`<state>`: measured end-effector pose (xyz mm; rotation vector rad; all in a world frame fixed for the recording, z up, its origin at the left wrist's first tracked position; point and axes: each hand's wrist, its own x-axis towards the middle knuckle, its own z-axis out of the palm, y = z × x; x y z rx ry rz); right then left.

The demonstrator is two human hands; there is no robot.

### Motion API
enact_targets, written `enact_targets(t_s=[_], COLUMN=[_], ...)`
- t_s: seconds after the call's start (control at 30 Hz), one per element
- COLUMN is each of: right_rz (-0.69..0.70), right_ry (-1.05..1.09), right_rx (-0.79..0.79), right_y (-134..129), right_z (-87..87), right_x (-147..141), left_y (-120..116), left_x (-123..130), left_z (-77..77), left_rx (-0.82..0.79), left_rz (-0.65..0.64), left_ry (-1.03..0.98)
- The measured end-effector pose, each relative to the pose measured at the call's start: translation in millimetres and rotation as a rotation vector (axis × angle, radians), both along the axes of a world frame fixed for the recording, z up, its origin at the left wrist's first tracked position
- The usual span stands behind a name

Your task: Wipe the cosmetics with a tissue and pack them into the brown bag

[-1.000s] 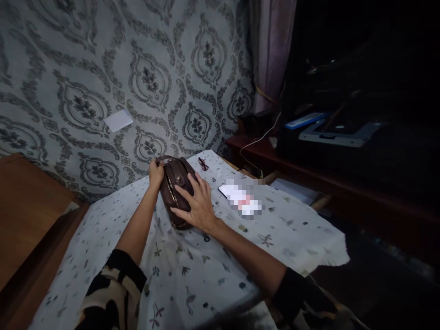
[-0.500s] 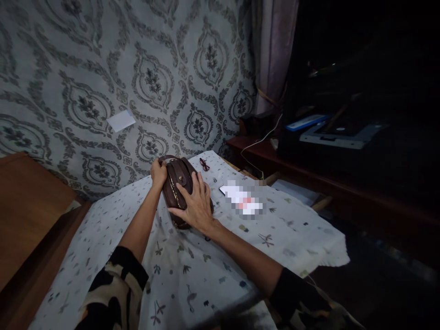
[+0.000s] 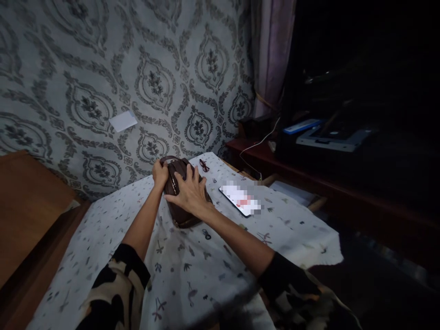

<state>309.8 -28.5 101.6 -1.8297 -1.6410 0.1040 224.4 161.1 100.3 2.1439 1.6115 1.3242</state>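
A brown leather-look handbag [image 3: 184, 216] with gold zips rests on the patterned white cloth [image 3: 192, 275]. At its far left end, my left hand [image 3: 160, 174] is closed around the bag by the base of its strap [image 3: 169, 158]. My right hand [image 3: 189, 192] lies spread over the top of the bag, its fingers apart, covering part of the zip and the front strap. To the right of the bag lies a phone [image 3: 237, 199] with a bright, partly blurred screen. Dark red glasses [image 3: 204, 165] sit beyond the bag, near the far corner.
A white card [image 3: 123, 121] is on the patterned wall behind. On the right, a dark red shelf [image 3: 247, 149] carries a blue-edged object [image 3: 302, 126], and a white cable [image 3: 256, 145] hangs off it. A brown wooden panel [image 3: 34, 197] stands at the left.
My right hand has slid slightly left and up across the bag, toward the zip. My left hand keeps its hold. The view has shifted a little.
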Motion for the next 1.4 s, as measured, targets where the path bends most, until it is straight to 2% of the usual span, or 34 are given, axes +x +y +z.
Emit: enact_targets(t_s=[0.23, 0.5, 0.6, 0.77, 0.93, 1.4], right_rz=[0.018, -0.012, -0.017, -0.019, -0.011, 0.003], right_ry=[-0.032, -0.074, -0.078, -0.080, -0.071, -0.073], right_rx=[-0.082, -0.084, -0.063, -0.041, -0.051, -0.071], right_y=[11.2, 11.4, 12.6, 14.1, 12.2, 10.0], right_z=[17.9, 16.2, 13.5, 11.6, 12.7, 13.3], right_x=[0.6, -2.3, -2.5, -3.1, -3.2, -1.8], left_y=[-4.1, -3.5, -3.1, -0.6, 3.5, -5.0], left_x=[0.5, -2.3, -1.9, 8.3, 23.1, 37.6], left_z=[1.6, 9.6, 17.0, 31.7, 36.5, 39.3], left_rx=[-0.006, -0.004, 0.010, 0.023, 0.007, 0.033], left_rz=[-0.002, -0.054, -0.121, -0.315, -0.431, -0.240], left_ry=[0.022, 0.081, 0.109, 0.188, 0.297, 0.345])
